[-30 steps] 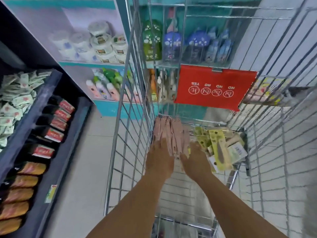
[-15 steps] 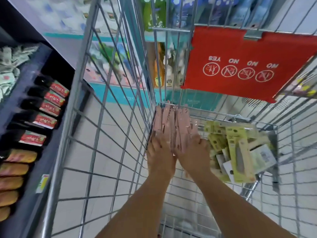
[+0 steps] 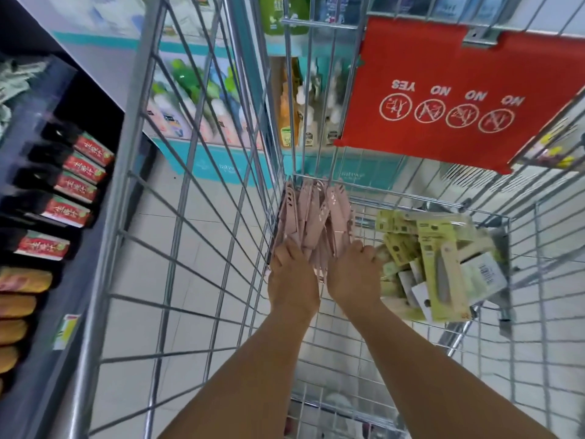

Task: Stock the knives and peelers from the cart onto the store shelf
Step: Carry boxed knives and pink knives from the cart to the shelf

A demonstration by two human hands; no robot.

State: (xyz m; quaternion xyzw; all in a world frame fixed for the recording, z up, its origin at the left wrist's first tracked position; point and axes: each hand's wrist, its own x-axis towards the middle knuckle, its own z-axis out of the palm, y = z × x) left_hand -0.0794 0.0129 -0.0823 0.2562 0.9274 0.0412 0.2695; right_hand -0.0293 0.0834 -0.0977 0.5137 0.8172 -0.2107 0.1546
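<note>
Deep in the wire cart point(image 3: 202, 236) a bundle of pink packaged knives point(image 3: 311, 213) leans against the far left corner. My left hand point(image 3: 292, 280) grips the bundle's left side and my right hand point(image 3: 354, 274) grips its right side, fingers curled over the near ends. To the right lies a pile of yellow-green carded peelers and knives point(image 3: 440, 264) on the cart floor. The fingertips are hidden behind the bundle.
A red child-seat flap point(image 3: 443, 99) with YES/NO icons hangs at the cart's far end. A dark shelf point(image 3: 44, 327) on the left holds black bottles with red labels point(image 3: 72, 185) and orange packs. Teal shelves with bottles point(image 3: 202, 106) stand beyond the cart.
The camera has dipped deeper into the cart. My right hand moved left from the yellow packs onto the pink bundle, and both hands have closed in on it.
</note>
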